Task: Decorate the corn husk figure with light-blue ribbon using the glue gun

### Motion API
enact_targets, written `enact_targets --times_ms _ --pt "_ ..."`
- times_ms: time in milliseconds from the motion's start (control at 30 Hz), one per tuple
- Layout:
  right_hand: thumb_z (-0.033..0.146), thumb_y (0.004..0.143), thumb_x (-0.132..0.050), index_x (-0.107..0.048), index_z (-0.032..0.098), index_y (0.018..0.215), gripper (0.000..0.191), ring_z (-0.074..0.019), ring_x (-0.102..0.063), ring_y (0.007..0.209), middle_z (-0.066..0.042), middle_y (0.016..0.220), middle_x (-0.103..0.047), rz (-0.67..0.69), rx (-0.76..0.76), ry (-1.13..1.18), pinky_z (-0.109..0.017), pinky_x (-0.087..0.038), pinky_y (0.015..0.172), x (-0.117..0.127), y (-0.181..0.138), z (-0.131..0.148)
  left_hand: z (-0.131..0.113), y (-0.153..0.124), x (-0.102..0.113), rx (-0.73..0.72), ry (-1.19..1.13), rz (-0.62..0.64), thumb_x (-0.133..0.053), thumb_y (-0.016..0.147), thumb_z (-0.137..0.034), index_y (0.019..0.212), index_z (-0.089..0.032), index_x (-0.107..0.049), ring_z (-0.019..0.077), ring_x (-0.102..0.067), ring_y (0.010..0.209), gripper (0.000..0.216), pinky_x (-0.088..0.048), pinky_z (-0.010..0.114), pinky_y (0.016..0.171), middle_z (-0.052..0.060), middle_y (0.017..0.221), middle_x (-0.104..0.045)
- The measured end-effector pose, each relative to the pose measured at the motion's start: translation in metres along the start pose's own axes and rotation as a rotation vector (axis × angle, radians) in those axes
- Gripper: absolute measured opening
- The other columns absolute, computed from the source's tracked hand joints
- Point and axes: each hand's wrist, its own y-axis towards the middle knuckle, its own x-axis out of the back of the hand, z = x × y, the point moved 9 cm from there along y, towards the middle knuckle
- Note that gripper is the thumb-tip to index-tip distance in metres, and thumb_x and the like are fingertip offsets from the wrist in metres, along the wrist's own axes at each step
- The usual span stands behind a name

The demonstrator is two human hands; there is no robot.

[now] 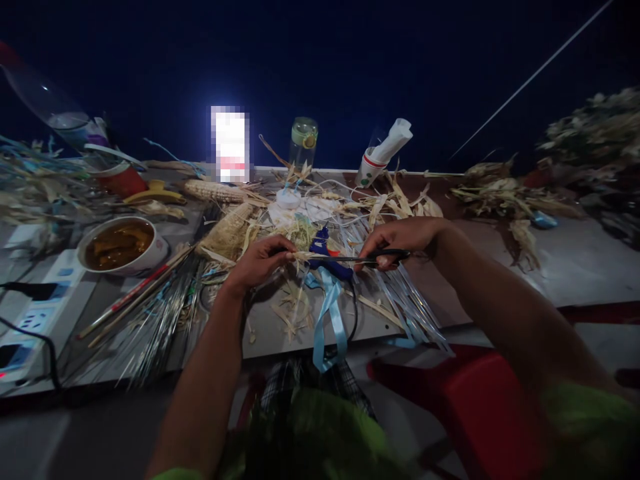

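Observation:
My left hand is closed, pinching a strip of dry corn husk over the table. My right hand grips black-handled scissors, their blades pointing left toward the husk strip. Just beyond the two hands lies a blue glue gun, its black cord running toward me. A light blue ribbon hangs off the table's front edge below the hands. Loose husk scraps lie under my hands.
Corn cobs and husk piles cover the table. At left sit a bowl of brown liquid, chopsticks, a power strip and clear plastic strips. A jar, paper cup and lit screen stand behind. A red stool is at right.

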Motion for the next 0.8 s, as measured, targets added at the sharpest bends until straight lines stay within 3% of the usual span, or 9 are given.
enact_targets --times_ms 800 --pt "0.041 0.074 -0.065 -0.062 0.01 0.11 0.048 -0.0026 -0.035 0.046 0.005 0.055 -0.048 0.055 0.014 0.038 -0.018 -0.023 0.045 -0.0026 0.0055 0.0018 -0.0046 -0.0036 -0.0028 0.017 -0.099 0.054 -0.068 0.069 -0.038 0.074 -0.014 -0.064 0.0115 -0.055 0.064 0.025 -0.044 0.024 0.059 0.004 0.073 -0.062"
